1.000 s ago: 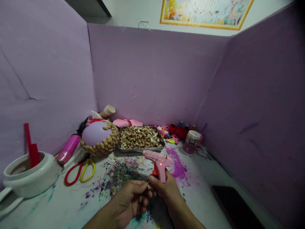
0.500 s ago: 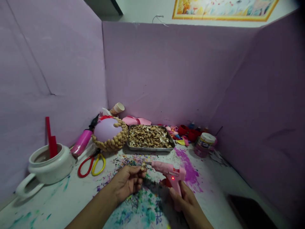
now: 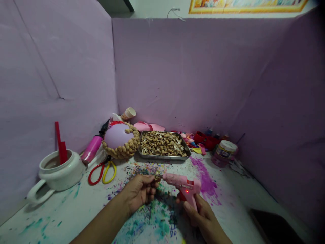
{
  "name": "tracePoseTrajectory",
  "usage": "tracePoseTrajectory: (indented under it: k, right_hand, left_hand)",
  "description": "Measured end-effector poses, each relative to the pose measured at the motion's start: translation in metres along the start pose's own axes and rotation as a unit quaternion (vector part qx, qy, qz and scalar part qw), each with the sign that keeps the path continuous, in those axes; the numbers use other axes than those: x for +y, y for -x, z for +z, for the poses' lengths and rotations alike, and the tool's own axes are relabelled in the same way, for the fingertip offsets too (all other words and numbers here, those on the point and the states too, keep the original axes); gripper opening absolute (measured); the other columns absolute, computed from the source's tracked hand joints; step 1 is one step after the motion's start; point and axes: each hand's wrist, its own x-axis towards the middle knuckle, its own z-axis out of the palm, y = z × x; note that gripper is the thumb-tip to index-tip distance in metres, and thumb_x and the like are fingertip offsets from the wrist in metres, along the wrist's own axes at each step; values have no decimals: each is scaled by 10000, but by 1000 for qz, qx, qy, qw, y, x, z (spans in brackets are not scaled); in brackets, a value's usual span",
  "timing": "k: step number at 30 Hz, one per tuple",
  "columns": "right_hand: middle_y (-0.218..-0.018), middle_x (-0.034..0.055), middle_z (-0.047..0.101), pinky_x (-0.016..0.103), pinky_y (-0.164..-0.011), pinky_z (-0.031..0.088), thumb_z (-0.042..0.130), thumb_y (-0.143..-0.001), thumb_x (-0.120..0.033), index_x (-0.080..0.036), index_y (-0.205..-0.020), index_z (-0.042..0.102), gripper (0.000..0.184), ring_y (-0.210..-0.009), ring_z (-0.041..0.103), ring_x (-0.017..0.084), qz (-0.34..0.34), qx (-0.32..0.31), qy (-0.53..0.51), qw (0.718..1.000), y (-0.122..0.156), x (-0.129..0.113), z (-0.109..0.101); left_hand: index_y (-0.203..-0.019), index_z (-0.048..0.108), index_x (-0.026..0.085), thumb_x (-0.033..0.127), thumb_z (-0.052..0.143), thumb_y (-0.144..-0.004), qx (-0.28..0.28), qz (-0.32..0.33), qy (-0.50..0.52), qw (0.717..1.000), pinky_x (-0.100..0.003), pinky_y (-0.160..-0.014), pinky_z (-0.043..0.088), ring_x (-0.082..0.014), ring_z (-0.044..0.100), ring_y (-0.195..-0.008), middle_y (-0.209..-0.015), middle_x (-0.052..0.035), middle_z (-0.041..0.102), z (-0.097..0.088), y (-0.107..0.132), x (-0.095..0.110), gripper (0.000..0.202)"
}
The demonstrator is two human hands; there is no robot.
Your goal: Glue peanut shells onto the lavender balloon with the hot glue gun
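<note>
My right hand point(image 3: 201, 215) grips the handle of a pink glue gun point(image 3: 181, 184) whose red light glows. Its nozzle points left at a small shell piece point(image 3: 156, 177) pinched in the fingertips of my left hand point(image 3: 139, 191). Both hands hover over the paint-stained white table point(image 3: 76, 217). Behind them a metal tray point(image 3: 164, 156) holds several nut shells. Left of the tray lies a purple balloon point(image 3: 116, 135) ringed with glued shells point(image 3: 127, 149).
A white pot point(image 3: 59, 169) with red sticks stands at the left. Red and yellow scissors point(image 3: 103, 171), a pink bottle point(image 3: 92, 152), a paper cup point(image 3: 129, 112), a small jar point(image 3: 224, 152) and coloured balloon scraps point(image 3: 196, 144) lie around. Purple panels point(image 3: 177, 74) wall the table. A dark object point(image 3: 275, 228) lies at bottom right.
My hands have moved apart and forward: the gun swung so that its nozzle meets the shell piece in my left fingers. The camera view shifted left.
</note>
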Motion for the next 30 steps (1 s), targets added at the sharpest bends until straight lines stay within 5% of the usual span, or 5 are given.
tracePoseTrajectory:
  k: [8, 14, 30]
  right_hand:
    - [-695, 7, 599, 228, -550, 363, 682, -648, -489, -192, -839, 663, 354, -619, 479, 149, -7, -2, -6, 1000, 0, -2, 0]
    - [-621, -19, 525, 207, -455, 267, 661, -652, -540, -164, -807, 641, 406, -505, 369, 95, -9, -12, 20, 1000, 0, -3, 0]
    - [-662, -13, 517, 220, -508, 327, 649, -695, -500, -161, -845, 617, 371, -572, 401, 109, -33, -17, 25, 999, -2, 2, -4]
  left_hand:
    - [-715, 598, 76, 125, 522, -764, 2, 4, -8, 1000, -174, -402, 364, -59, 476, -387, -543, -16, 586, 3, 2, 0, 102]
    - [-697, 592, 83, 137, 534, -767, -3, 6, -11, 1000, -175, -400, 363, -57, 472, -386, -553, -12, 582, 0, 1, -1, 105]
    - [-682, 596, 83, 127, 508, -785, 2, 6, -18, 1000, -167, -392, 361, -54, 472, -381, -539, -4, 575, 3, 2, 0, 143]
